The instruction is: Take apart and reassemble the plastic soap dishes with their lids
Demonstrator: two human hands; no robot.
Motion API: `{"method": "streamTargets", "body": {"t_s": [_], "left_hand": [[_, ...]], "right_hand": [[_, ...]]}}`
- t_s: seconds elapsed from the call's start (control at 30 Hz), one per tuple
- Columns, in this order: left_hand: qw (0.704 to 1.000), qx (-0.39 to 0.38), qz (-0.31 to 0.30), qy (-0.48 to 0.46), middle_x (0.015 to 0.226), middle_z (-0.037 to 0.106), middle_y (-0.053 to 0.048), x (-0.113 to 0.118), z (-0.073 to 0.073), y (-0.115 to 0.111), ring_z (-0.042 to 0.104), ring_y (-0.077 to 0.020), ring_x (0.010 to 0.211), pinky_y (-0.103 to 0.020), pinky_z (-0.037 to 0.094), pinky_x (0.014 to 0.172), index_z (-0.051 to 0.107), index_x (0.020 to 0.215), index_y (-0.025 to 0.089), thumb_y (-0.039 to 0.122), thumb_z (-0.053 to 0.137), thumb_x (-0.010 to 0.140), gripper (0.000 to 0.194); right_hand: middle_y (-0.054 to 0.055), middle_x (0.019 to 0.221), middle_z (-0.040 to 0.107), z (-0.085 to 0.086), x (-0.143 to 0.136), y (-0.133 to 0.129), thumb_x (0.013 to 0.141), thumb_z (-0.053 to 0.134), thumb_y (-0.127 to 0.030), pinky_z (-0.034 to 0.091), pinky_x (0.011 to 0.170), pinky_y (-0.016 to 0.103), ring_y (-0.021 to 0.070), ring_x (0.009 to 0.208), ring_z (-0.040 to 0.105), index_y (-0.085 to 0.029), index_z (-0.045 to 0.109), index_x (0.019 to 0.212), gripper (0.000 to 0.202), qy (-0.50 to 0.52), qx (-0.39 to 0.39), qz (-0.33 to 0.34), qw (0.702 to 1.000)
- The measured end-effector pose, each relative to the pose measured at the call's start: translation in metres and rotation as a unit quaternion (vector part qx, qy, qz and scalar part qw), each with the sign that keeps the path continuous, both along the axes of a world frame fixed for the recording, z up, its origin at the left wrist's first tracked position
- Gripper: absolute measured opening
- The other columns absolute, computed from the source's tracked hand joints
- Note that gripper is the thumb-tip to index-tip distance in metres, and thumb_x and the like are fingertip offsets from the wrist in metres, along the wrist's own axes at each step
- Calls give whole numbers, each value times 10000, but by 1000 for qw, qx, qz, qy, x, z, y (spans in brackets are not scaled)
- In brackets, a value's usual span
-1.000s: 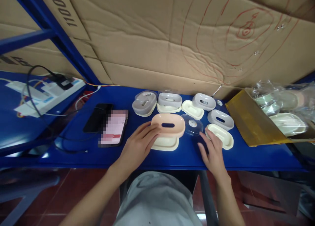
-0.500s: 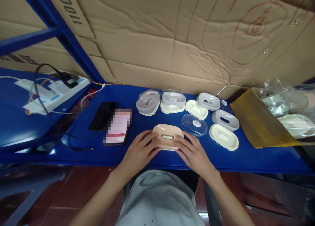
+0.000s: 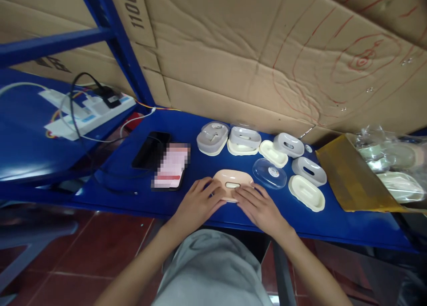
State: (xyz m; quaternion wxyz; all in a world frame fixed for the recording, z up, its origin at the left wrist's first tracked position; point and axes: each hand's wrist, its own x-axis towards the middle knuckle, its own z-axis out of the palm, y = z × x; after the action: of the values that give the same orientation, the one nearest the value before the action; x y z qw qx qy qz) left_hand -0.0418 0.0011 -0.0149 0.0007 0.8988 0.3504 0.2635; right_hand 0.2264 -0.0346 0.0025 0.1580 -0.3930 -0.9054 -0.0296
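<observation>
A peach-coloured oval soap dish (image 3: 232, 176) with a slot in its middle lies on the blue table before me. My left hand (image 3: 199, 203) grips its left end, fingers on the rim and thumb at the near edge. The fingers of my right hand (image 3: 262, 207) lie close together over the right part, partly hiding it. Just behind to the right is a clear oval lid (image 3: 262, 175) with a round sticker. A cream tray (image 3: 306, 195) and a grey slotted dish (image 3: 312, 163) lie farther right.
Several more grey dishes (image 3: 213, 141) and cream trays (image 3: 271, 155) stand along the back. Two phones (image 3: 151, 148) lie left, near cables and a white power strip (image 3: 83, 126). An open carton (image 3: 353, 177) holding plastic-wrapped pieces stands right. Cardboard (image 3: 216, 52) walls the back.
The camera view has shifted, so the table appears turned slightly. My right hand's fingers have slid left and farther over the peach soap dish. My left hand keeps its hold.
</observation>
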Motion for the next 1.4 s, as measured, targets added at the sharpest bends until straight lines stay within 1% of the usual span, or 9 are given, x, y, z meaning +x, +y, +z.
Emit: {"method": "streamTargets", "body": {"t_s": [0.07,0.2,0.33,0.5,0.63,0.73,1.03,1.23,1.4], "left_hand": [[1000,-9,-6,3,1233,737,-96,0,1,0,645,-329,1165,-485,574,965,708,1136,222,266,716,1016,129],[999,-45,-9,-13,1358,678,-123,-1,4,0,639,-333,1224,-502,576,1010,690,1203,231,273,738,1002,211],[996,-72,-3,-45,1443,618,-154,-1,2,1,625,-351,1303,-542,573,1083,661,1241,224,266,746,994,264],[986,-117,-7,-119,1451,606,-139,0,-4,1,653,-309,1324,-506,586,1123,520,1496,275,291,682,1044,480],[972,-170,10,-164,1577,506,-134,-1,-8,2,622,-290,1414,-449,594,1131,329,1651,360,339,655,1067,669],[968,-185,10,-169,1552,529,-116,-3,-9,2,587,-283,1458,-453,551,1188,287,1671,382,328,658,1068,710],[970,-188,0,-153,1535,547,-117,-5,-11,6,653,-287,1377,-481,553,1185,437,1594,339,361,673,1058,585],[967,-206,1,-148,1514,587,-110,-4,-12,4,615,-276,1430,-487,525,1210,429,1603,331,388,637,1077,569],[975,-180,1,-130,1533,621,-108,-6,8,17,639,-268,1400,-468,534,1192,434,1609,293,450,568,1101,548]], "right_hand": [[89,1560,648,6,20,6,1099,609,-330,442,1263,519,262,1471,584,-261,528,1602,514,10,-9,-30,999],[147,1657,535,10,76,21,1065,644,-493,428,1236,662,380,1545,491,-271,485,1637,634,17,-8,-187,982],[138,1628,569,4,101,20,1065,636,-505,474,1223,627,373,1516,528,-276,596,1553,541,77,-58,-217,971],[104,1582,620,10,62,2,1091,607,-425,518,1213,557,313,1471,589,-326,547,1589,511,228,-114,-185,949],[76,1633,571,17,19,-4,1082,637,-345,494,1238,575,309,1560,484,-357,544,1595,521,162,-97,-80,979],[77,1643,560,19,5,0,1096,603,-278,472,1257,580,294,1583,452,-337,551,1587,497,116,-53,-37,991],[100,1660,539,12,5,3,1104,579,-263,408,1296,592,281,1611,410,-295,539,1593,492,92,-40,-29,995],[100,1680,516,1,1,-3,1119,547,-275,446,1274,561,275,1634,368,-297,398,1687,587,108,-42,-63,991],[106,1666,535,-4,12,-3,1113,558,-258,437,1259,550,285,1609,416,-312,373,1696,614,84,10,-108,991]]}}
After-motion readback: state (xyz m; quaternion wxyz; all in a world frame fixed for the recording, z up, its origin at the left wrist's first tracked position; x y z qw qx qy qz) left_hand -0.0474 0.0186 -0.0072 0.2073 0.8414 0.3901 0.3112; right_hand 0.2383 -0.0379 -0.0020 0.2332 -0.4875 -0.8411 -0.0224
